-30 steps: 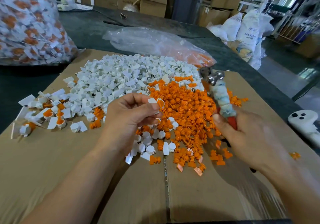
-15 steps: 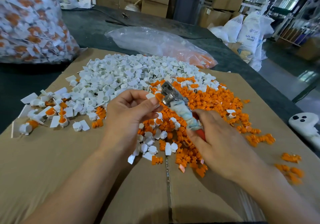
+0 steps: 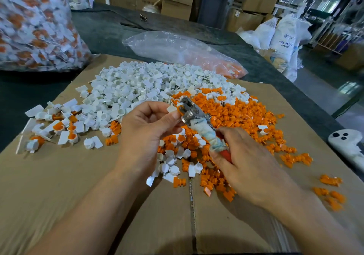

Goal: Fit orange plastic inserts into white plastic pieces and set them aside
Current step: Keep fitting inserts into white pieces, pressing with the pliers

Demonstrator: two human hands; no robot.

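My left hand (image 3: 145, 128) pinches a white plastic piece (image 3: 171, 109) with an orange insert in it, held above the piles. My right hand (image 3: 244, 162) grips the red, cloth-wrapped handle of metal pliers (image 3: 194, 114), whose jaws sit against that piece. A heap of white pieces (image 3: 137, 85) lies at the back of the cardboard sheet (image 3: 59, 185), and a heap of orange inserts (image 3: 232, 112) spreads to its right. Several fitted pieces (image 3: 69, 132) lie at the left edge.
A big clear bag of fitted pieces (image 3: 35, 24) stands at the back left. A flatter clear bag with orange inserts (image 3: 183, 51) lies behind the heaps. A white controller (image 3: 346, 142) rests at the right. Loose orange inserts (image 3: 329, 191) are scattered near right.
My right hand swung the pliers from upright at the right down and leftward, bringing the jaws onto the piece in my left hand. The left hand stayed almost still.
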